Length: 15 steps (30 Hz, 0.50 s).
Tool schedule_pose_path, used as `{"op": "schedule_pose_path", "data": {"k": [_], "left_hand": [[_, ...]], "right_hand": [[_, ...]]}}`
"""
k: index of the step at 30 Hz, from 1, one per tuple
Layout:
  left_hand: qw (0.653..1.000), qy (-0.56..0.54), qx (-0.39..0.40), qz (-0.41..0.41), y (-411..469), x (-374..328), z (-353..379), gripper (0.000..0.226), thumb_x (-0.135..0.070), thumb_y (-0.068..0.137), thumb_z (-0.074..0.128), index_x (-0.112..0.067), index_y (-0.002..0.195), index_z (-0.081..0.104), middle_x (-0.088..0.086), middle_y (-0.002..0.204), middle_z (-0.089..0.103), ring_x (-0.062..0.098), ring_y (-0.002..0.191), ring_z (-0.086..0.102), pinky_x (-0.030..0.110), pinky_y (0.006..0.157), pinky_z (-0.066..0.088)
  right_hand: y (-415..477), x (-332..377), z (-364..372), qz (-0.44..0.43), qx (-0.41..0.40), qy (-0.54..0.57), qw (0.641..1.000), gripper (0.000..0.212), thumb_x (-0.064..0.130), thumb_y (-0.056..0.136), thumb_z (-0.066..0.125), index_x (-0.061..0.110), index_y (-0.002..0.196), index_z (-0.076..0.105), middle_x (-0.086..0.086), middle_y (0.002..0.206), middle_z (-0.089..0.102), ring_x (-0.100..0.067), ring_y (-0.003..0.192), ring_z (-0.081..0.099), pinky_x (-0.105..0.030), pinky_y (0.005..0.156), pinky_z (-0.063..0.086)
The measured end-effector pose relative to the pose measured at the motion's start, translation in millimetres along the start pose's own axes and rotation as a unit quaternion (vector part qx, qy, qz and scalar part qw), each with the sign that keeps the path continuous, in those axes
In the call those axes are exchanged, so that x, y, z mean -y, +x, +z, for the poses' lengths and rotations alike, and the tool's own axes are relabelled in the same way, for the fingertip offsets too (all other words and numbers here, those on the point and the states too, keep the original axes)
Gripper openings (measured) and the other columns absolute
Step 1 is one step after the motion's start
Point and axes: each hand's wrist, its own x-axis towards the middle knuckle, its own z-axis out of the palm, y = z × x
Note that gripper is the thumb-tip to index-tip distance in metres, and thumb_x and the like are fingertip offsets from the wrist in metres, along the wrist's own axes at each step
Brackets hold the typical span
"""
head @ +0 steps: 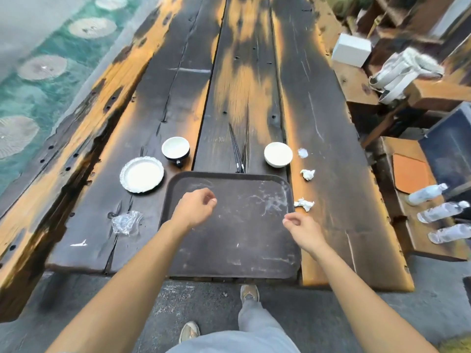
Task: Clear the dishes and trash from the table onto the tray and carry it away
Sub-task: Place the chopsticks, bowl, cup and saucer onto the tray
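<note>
A dark brown tray [237,240] lies bare at the near edge of the long wooden table [158,103]. My left hand [195,207] and my right hand [302,229] hover over it, fingers loosely curled, holding nothing. Left of the tray sit a white scalloped plate [141,174] and a dark cup with a white inside [175,150]. Black chopsticks [237,151] lie just beyond the tray. A white bowl [278,154] stands to the right, with three crumpled tissues [308,174] beside it. Crumpled clear plastic [126,222] rests at the near left.
On the right a wooden bench [413,240] holds three water bottles [442,212] and an orange pad [410,177]. Farther back are a white box [351,50] and a pale cloth bag [405,72]. Water with round stepping stones [42,67] borders the left side.
</note>
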Motion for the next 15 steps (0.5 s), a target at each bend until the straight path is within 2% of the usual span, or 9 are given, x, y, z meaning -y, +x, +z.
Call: {"op": "schedule_pose_path", "data": {"k": [2,5,8,11,13,15], "left_hand": [[1.000,0.003,-0.011,-0.017,24,-13,3,0.027,-0.033,0.095,0.055,-0.020,0.115,0.067,0.000,0.111,0.073,0.024,0.109,0.064,0.035,0.094,0.049],[0.998,-0.008,-0.013,-0.055,54,-30,6,0.027,-0.036,0.094,0.054,-0.023,0.114,0.066,-0.004,0.109,0.072,0.022,0.107,0.063,0.034,0.091,0.050],[0.997,-0.014,-0.014,-0.079,84,-46,12,0.025,-0.037,0.092,0.055,-0.025,0.111,0.066,-0.007,0.107,0.071,0.020,0.105,0.063,0.036,0.091,0.051],[0.995,-0.014,-0.011,-0.098,112,-57,19,0.025,-0.036,0.093,0.055,-0.024,0.111,0.067,-0.005,0.104,0.071,0.022,0.104,0.064,0.038,0.092,0.052],[0.994,-0.010,-0.012,-0.109,137,-62,24,0.024,-0.035,0.093,0.056,-0.023,0.110,0.068,-0.002,0.104,0.072,0.024,0.105,0.064,0.038,0.092,0.051],[0.993,-0.004,-0.011,-0.116,161,-66,29,0.025,-0.034,0.093,0.055,-0.023,0.111,0.068,-0.001,0.107,0.073,0.025,0.106,0.063,0.038,0.092,0.051]], "right_hand": [[28,8,-15,-0.003,0.004,0.010,1.000,0.027,0.030,0.094,0.062,0.019,0.118,0.066,0.006,0.101,0.066,-0.008,0.090,0.058,-0.014,0.070,0.038],[67,18,-34,-0.004,0.016,0.011,1.000,0.032,0.031,0.093,0.061,0.020,0.123,0.064,0.004,0.100,0.072,-0.014,0.095,0.062,-0.025,0.079,0.040],[105,23,-47,-0.003,0.033,0.023,0.999,0.037,0.030,0.092,0.059,0.020,0.127,0.061,0.001,0.094,0.073,-0.013,0.084,0.063,-0.028,0.076,0.048],[140,25,-52,0.008,0.047,0.050,0.998,0.044,0.032,0.092,0.060,0.021,0.134,0.056,0.009,0.090,0.072,-0.011,0.089,0.066,-0.035,0.089,0.052],[167,25,-52,0.016,0.060,0.069,0.996,0.051,0.031,0.092,0.060,0.021,0.141,0.049,0.008,0.091,0.072,-0.014,0.095,0.066,-0.041,0.097,0.050],[190,27,-52,0.026,0.063,0.098,0.993,0.057,0.028,0.093,0.060,0.019,0.146,0.042,0.010,0.090,0.070,-0.015,0.097,0.066,-0.044,0.099,0.049]]}}
